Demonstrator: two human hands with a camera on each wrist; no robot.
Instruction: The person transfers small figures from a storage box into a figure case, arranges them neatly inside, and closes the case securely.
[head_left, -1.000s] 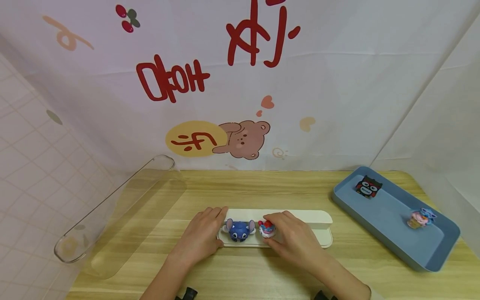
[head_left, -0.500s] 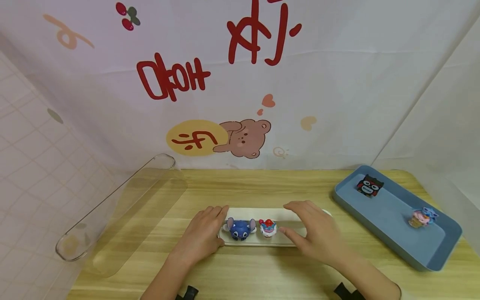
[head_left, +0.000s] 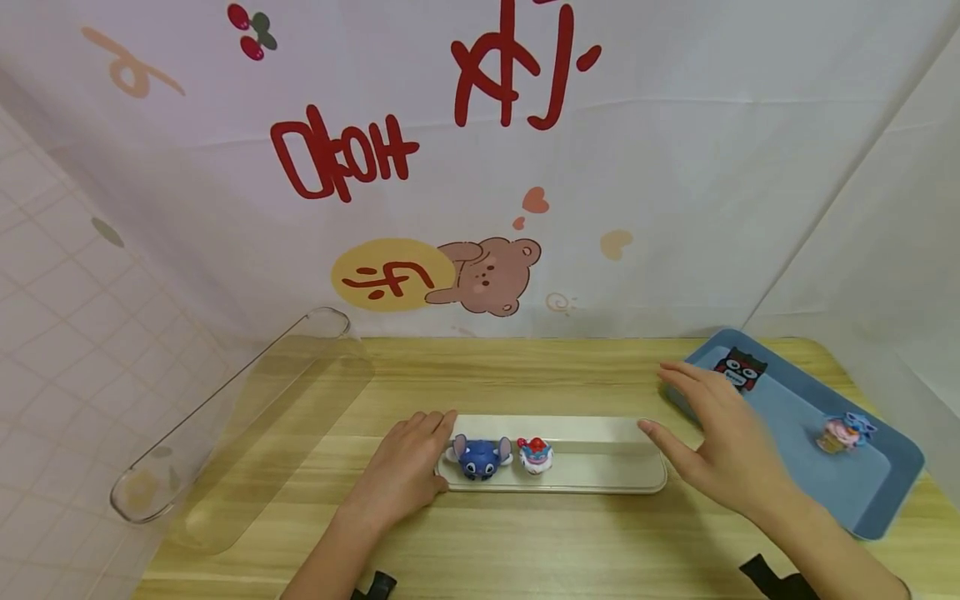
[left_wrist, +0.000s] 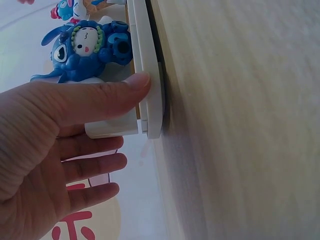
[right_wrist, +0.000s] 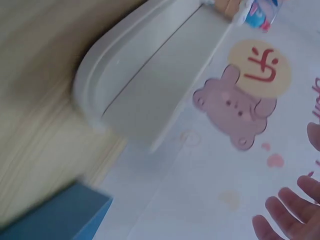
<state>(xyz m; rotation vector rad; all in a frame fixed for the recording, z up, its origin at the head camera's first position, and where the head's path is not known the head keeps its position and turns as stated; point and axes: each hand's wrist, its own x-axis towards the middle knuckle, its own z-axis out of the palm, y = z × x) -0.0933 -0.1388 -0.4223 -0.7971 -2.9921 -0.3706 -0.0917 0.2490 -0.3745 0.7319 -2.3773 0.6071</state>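
"What are your hands doing?"

"My left hand (head_left: 405,460) grips the left end of the white stand (head_left: 611,475) on the surface (head_left: 525,537), thumb on its front edge, fingers behind. My right hand (head_left: 723,437) is spread, holding nothing, off the stand's right end."

"How does the stand feel to handle?"

"I judge it stiff, smooth plastic, perhaps light enough to skid, so the end is a fair place to steady it."

"And the toys on it?"

"The blue toy (head_left: 480,460) sits by my left hand, the cupcake toy (head_left: 536,457) just beside it. Both look hard and light; I'd pinch their bodies, sparing the blue one's ears."

"Those farther off?"

"In the blue tray (head_left: 806,421), the cone toy (head_left: 844,434) lies nearer me than the owl toy (head_left: 740,369). The cone toy seems rounded and possibly slippery, best pinched across its middle. The owl toy looks flat; I'd take its edges."

"Anything fragile?"

"Maybe the clear cover (head_left: 255,442) at left: thin, rigid, safest by the rim."
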